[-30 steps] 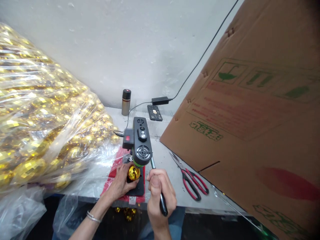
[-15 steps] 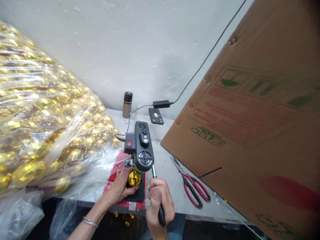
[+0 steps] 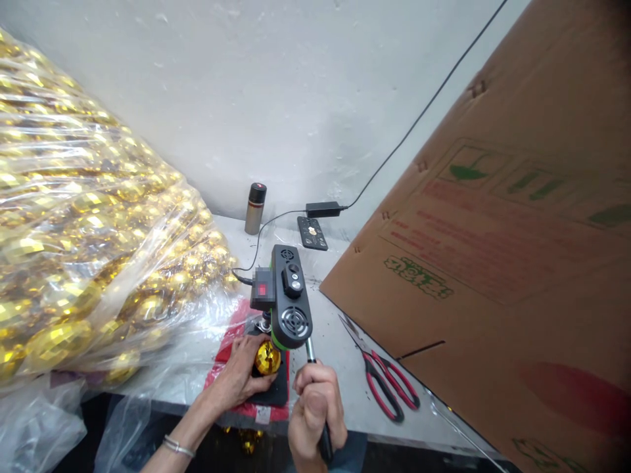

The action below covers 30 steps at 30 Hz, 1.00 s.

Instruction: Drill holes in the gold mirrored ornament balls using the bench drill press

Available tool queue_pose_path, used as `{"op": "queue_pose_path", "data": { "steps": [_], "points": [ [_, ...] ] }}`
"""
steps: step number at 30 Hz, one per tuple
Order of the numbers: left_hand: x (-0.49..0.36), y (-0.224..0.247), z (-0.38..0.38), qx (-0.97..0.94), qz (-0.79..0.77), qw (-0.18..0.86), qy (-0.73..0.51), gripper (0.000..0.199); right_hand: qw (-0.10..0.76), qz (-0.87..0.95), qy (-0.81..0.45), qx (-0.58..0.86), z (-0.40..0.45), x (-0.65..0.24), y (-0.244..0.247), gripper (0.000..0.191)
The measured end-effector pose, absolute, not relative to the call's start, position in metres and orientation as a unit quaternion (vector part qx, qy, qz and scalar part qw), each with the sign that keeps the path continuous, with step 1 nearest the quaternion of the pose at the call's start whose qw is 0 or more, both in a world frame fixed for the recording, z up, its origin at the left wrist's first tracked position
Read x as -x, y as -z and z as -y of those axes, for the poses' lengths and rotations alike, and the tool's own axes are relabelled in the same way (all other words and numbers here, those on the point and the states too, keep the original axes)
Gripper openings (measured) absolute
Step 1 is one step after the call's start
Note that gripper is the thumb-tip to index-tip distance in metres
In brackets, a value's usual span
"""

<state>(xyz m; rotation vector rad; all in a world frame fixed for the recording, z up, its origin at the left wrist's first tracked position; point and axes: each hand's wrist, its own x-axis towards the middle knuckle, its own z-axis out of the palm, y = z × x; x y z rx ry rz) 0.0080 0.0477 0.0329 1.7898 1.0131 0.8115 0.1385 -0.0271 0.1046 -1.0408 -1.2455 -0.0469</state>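
A gold faceted ball (image 3: 267, 359) sits under the head of a black bench machine (image 3: 292, 295), over its dark base. My left hand (image 3: 245, 369) is closed round the ball's left side, with fingers behind it and thumb at its lower edge. On the machine's right, my right hand (image 3: 318, 410) is wrapped round the black grip of a metal lever (image 3: 310, 350). A red sheet (image 3: 221, 358) lies beneath the machine.
Clear plastic full of gold balls (image 3: 123, 217) fills the left side. A large cardboard box (image 3: 493, 263) leans in at the right, near red-handled scissors (image 3: 387, 378). Behind are a bottle (image 3: 255, 210), a phone (image 3: 312, 233) and a power adapter (image 3: 323, 209) with its cord.
The whole view has shifted slightly, so most things appear a little further right and lower. Both hands keep their holds on the ball and the lever.
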Motion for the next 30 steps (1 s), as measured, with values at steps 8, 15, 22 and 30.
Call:
{"op": "queue_pose_path", "data": {
  "steps": [8,15,22,30],
  "points": [
    [-0.007,-0.036,-0.047,-0.781,-0.419,0.391,-0.247,0.037,0.681,0.558,0.041,0.473,0.025,-0.138,-0.103,0.033],
    [-0.007,-0.024,-0.048,-0.786,-0.419,0.374,-0.256,0.047,0.682,0.554,0.065,0.473,0.021,-0.134,-0.109,0.039],
    [-0.007,-0.019,-0.049,-0.780,-0.424,0.382,-0.256,0.053,0.688,0.545,0.075,0.474,0.020,-0.132,-0.120,0.042],
    [-0.009,-0.023,-0.049,-0.770,-0.433,0.392,-0.256,0.052,0.708,0.535,0.099,0.450,0.013,-0.133,-0.107,0.041]
  ]
}}
